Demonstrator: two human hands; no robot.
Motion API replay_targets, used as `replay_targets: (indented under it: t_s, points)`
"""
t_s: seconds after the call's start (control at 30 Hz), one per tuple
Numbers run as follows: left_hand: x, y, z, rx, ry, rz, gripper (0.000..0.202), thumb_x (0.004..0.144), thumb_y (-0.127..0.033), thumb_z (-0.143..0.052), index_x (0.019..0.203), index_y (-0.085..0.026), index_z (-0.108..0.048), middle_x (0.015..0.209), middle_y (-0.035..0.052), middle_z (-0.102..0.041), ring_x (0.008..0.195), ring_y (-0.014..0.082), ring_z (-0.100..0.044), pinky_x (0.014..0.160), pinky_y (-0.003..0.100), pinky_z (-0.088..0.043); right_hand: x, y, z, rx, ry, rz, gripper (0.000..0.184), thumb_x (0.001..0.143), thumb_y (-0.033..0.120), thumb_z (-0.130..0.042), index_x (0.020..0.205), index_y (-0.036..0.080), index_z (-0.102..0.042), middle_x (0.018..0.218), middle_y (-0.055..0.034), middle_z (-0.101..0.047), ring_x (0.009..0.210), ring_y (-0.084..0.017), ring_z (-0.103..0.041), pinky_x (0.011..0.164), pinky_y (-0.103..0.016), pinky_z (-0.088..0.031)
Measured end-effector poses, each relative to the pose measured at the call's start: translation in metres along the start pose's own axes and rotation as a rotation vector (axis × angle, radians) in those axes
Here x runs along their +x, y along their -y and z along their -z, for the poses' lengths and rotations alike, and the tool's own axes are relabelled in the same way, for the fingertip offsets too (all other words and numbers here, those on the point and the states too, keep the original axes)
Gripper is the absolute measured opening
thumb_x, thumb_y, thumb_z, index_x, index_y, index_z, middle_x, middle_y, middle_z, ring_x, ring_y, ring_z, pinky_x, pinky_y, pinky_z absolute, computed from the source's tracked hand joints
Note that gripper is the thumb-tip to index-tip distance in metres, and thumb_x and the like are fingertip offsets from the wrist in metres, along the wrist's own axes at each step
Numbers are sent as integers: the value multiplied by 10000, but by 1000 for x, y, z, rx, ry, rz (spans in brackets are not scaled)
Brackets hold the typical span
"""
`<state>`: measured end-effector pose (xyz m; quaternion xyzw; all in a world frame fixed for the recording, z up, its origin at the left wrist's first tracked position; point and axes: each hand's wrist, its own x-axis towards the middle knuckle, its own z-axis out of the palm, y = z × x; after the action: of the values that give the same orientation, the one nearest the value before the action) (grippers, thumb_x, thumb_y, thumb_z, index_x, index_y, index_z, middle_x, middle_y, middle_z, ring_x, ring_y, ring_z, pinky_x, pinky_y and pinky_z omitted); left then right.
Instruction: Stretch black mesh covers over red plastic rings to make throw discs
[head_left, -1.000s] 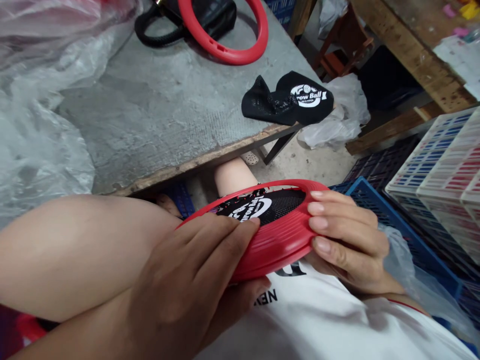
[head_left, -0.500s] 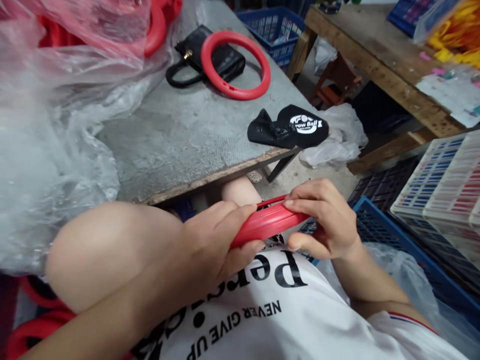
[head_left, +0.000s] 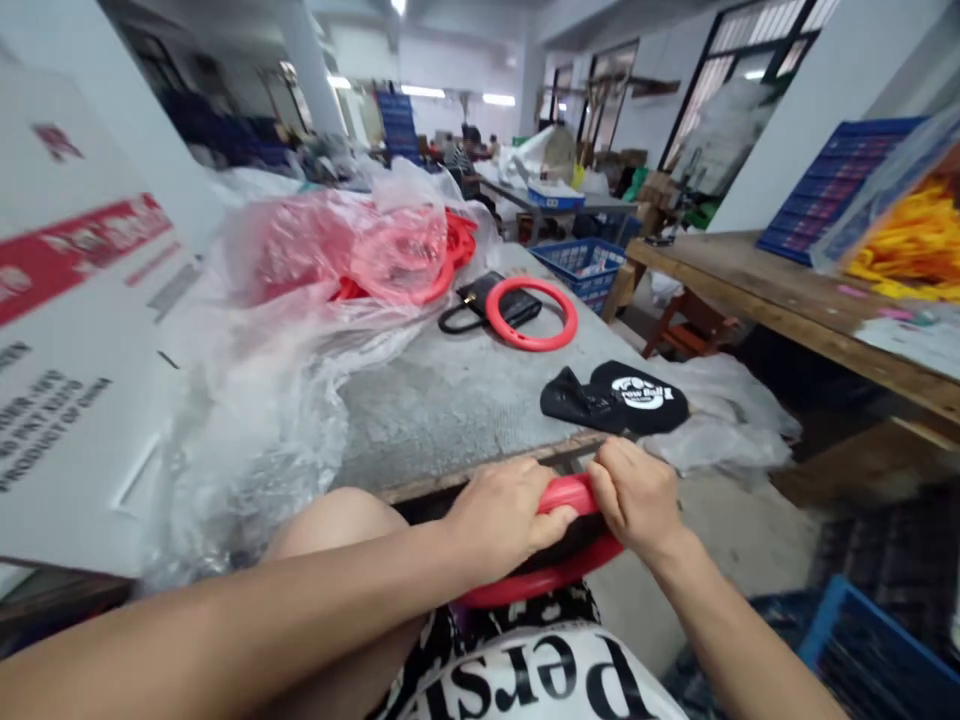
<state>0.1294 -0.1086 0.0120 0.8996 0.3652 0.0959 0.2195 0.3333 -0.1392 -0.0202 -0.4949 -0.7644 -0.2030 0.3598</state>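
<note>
A red plastic ring [head_left: 568, 495] is held over my lap, just in front of the table edge, with dark material showing inside it. My left hand [head_left: 504, 520] wraps over the ring's upper side, its thumb lying along the rim. Close beside it, my right hand [head_left: 636, 497] grips the same rim on the right, fingers curled over. Parts of the ring are hidden beneath both hands. On the table ahead lies a second red ring [head_left: 568, 335], partly over a black handbag [head_left: 517, 304]. A black cloth piece with white print [head_left: 607, 398] overhangs the table's right corner.
Clear plastic bags with red rings inside [head_left: 405, 260] cover the left of the grey table [head_left: 420, 400]. A printed white carton [head_left: 75, 400] stands far left. Blue crates [head_left: 581, 265] sit behind the table and at lower right. A wooden bench [head_left: 810, 290] holds yellow pieces. People are far back.
The view has tilted up, bringing the room and carton into sight. The held ring has turned from nearly edge-on to show its opening, and my right hand now closes firmly over its rim.
</note>
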Motion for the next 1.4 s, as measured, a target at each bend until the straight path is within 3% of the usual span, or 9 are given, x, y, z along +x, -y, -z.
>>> replay_targets:
  t_s: [0.13, 0.3, 0.43, 0.57, 0.8, 0.93, 1.0, 1.13, 1.4]
  points:
    - [29, -5, 6, -7, 34, 14, 357, 941, -480, -550, 1016, -173, -716, 1049, 101, -740, 953, 286, -703, 853, 397, -546, -4, -21, -12, -14, -38, -72, 375, 1047, 242, -399, 672, 228, -411, 593, 22, -469, 513, -121, -447, 538, -277, -328]
    - [67, -8, 10, -42, 127, -10, 437, 923, -559, -546, 1081, -191, -721, 1087, 123, -756, 996, 331, -716, 846, 415, -544, -22, -50, -21, -12, -35, -333, 479, 1064, 414, -355, 636, 227, -464, 563, 3, -532, 500, -140, -516, 523, -291, -343]
    - [81, 7, 12, -37, 191, -84, 590, 849, -682, -615, 1179, -201, -700, 1187, 136, -735, 1104, 362, -692, 899, 435, -543, -40, -72, -20, -12, -54, -565, 593, 1036, 588, -289, 605, 237, -497, 559, -35, -582, 497, -178, -541, 521, -324, -362]
    - [84, 27, 9, -25, 183, -107, 637, 821, -700, -636, 1175, -175, -703, 1188, 154, -728, 1112, 366, -687, 925, 443, -538, -51, -81, -18, -24, -82, -680, 664, 983, 720, -255, 555, 252, -451, 508, -43, -542, 456, -195, -505, 500, -354, -352]
    - [90, 47, 2, -94, 135, -192, 499, 820, -639, -644, 1018, -186, -719, 1054, 98, -750, 1001, 299, -701, 862, 372, -526, -42, -78, -28, -7, -96, -660, 650, 989, 706, -277, 568, 250, -467, 503, -35, -538, 462, -191, -499, 506, -354, -349]
    - [80, 51, 3, -157, 128, -149, 416, 836, -564, -643, 1011, -189, -684, 1023, 80, -735, 934, 271, -688, 833, 373, -521, -29, -64, -24, -14, -63, -620, 604, 1018, 633, -260, 578, 254, -425, 503, -17, -504, 480, -174, -469, 521, -342, -339]
    - [75, 51, 8, -141, 143, -145, 373, 863, -511, -619, 1040, -187, -669, 1044, 86, -723, 936, 271, -679, 843, 392, -519, -23, -56, -22, -16, -49, -620, 567, 1031, 584, -259, 609, 248, -434, 546, -16, -521, 509, -168, -479, 541, -333, -351]
    - [69, 50, 18, -154, 174, -273, 329, 878, -437, -619, 1104, -200, -649, 1120, 73, -688, 989, 256, -668, 881, 404, -517, -16, -43, -19, 1, -37, -568, 514, 1057, 478, -270, 643, 236, -454, 605, -20, -535, 558, -156, -504, 575, -317, -374]
    - [68, 38, 14, -111, 147, -363, 196, 901, -369, -592, 941, -188, -653, 956, 48, -675, 879, 221, -658, 802, 369, -515, -28, -35, 2, -24, 25, -514, 499, 1077, 456, -268, 710, 220, -509, 666, -29, -555, 609, -159, -510, 617, -311, -392]
